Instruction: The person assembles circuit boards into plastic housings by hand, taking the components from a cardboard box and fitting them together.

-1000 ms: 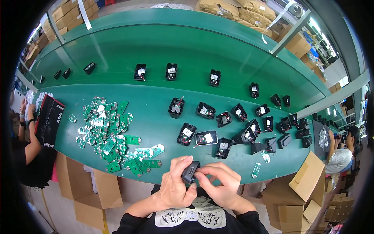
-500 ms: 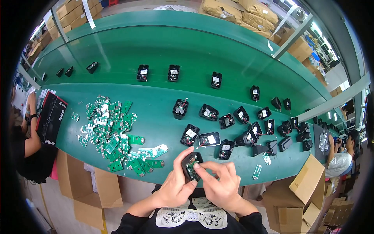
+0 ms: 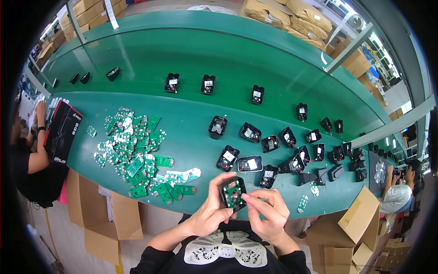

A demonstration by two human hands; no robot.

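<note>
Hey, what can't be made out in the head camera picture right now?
In the head view:
Underside of the black housing: turned away, behind the left hand.
Whether the right hand touches the circuit board: too small to tell.
Lower boards in the green pile: covered by others.
Co-worker at left: partly cut off by the dark rim.

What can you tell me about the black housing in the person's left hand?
The black housing is a small, open, box-like shell, apparently plastic. A green circuit board with small components sits inside, framed by the dark rim. The housing is tilted, its open side facing the camera, near the front of the green workbench. The left hand grips it; the right hand's fingertips are at its right edge, their exact contact unclear.
</note>
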